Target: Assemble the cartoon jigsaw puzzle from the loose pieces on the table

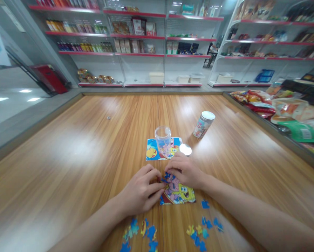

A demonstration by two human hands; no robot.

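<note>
A partly joined cartoon jigsaw puzzle (179, 194) lies on the wooden table (94, 150) in front of me. My left hand (142, 190) rests at its left edge, fingers curled and pinching a small blue puzzle piece (164, 180). At the puzzle's top edge my right hand (185, 169) has its fingers bent down, pressing on blue pieces there. Loose puzzle pieces (143, 232) lie near my left forearm, and more loose pieces (203, 229) lie by the right one. Beyond my hands a clear plastic jar (163, 140) stands on a picture card (159, 149).
A round lid (185, 149) lies beside the card. A second jar with a white lid (203, 125) stands further right. Snack bags (283, 108) fill a counter on the right. Store shelves (138, 45) line the back wall, and a red box (48, 78) sits at the left.
</note>
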